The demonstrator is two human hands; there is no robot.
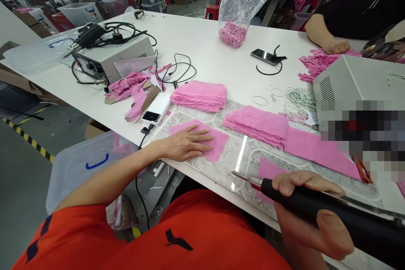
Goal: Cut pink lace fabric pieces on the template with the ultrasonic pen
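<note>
My left hand (186,142) lies flat on a pink fabric piece (218,145), fingers stretched out. Beneath the fabric is a clear patterned template sheet (205,173) with rounded outlines. My right hand (311,202) is wrapped round a thick black-handled tool with a pointed metal tip (357,215). Its tip points left, over the clear sheet and apart from the fabric under my left hand. Behind the tool, partly hidden, lies another pink piece (270,168). Two stacks of scallop-edged pink fabric, a left stack (199,96) and a right stack (256,124), sit beyond my hands.
A white power bank (156,109) lies beside pink scraps (129,86). Farther back stand a grey box (123,57) with a corded tool on top and a plastic bag (234,8) of pink strips. A grey machine (348,80) and another person's hand (337,45) are at right.
</note>
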